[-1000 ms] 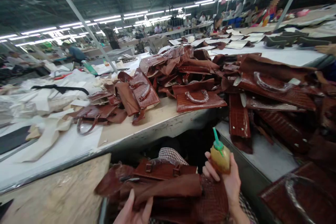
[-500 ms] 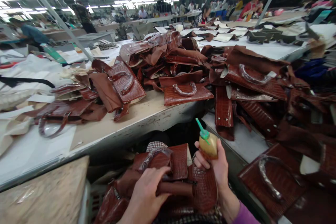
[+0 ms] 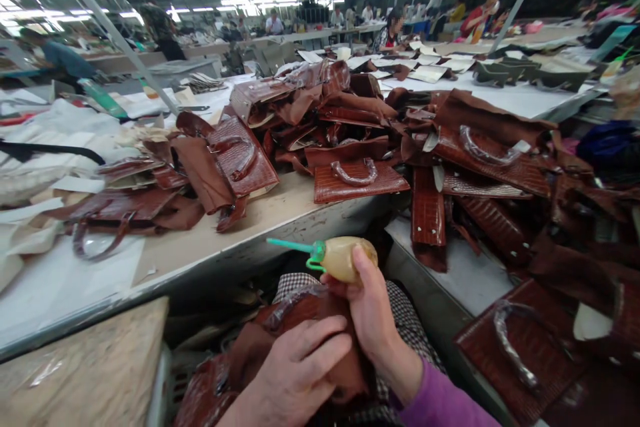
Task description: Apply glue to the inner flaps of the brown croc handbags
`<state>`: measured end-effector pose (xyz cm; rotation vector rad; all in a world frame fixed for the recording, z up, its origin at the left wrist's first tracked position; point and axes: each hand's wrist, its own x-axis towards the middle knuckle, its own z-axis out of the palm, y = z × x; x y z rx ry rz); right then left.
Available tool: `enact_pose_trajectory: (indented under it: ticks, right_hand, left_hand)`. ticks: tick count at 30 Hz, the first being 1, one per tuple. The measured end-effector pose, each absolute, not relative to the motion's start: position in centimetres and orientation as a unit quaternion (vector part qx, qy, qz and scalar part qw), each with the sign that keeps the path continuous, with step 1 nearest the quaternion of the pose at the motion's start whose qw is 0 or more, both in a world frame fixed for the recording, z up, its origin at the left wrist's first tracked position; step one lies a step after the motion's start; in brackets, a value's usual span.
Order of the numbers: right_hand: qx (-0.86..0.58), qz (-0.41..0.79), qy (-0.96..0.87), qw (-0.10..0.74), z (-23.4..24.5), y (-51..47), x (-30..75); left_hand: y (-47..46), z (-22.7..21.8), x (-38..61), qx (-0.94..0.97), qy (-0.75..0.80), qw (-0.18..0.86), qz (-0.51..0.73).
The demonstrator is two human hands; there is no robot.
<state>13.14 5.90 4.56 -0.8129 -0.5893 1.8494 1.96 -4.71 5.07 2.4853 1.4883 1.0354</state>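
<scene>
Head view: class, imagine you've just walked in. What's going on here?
A person's right hand holds a yellowish bottle whose green spout points toward the left of the picture. The left hand is on a brown bag close in front of the person. More brown bags lie heaped on the table ahead, and other people are farther back in the room.

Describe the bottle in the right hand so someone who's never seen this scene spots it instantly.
Find the long table heaped with reddish-brown bags, then look below its near edge to the person's right hand. The bottle is tipped sideways there, spout pointing left. Against the brown bags, its rounded, pale yellowish body and thin green spout stand out.
</scene>
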Motion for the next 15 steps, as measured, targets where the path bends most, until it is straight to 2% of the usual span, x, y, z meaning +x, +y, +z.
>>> enact_pose_trajectory:
  ticks: [4, 8, 12, 15]
  right_hand:
    - [-0.313, 0.75, -0.176, 0.555, 5.5, 8.2, 16.5]
    - [-0.364, 0.732, -0.196, 0.542, 5.2, 9.6, 22.6]
    - [-0.39, 0.754, -0.226, 0.479, 3.8, 8.7, 27.4]
    - [-0.407, 0.75, -0.279, 0.44, 2.3, 7.2, 29.4]
  left_hand:
    - [-5.6, 5.4, -2.1, 0.684, 0.609, 0.155, 0.37]
    - [-4.9, 9.5, -7.0, 0.54, 0.716, 0.243, 0.369]
    - [-1.9, 13.3, -9.5, 0.494, 0.689, 0.355, 0.394]
    - [1.7, 12.3, -9.2, 0.526, 0.607, 0.505, 0.316]
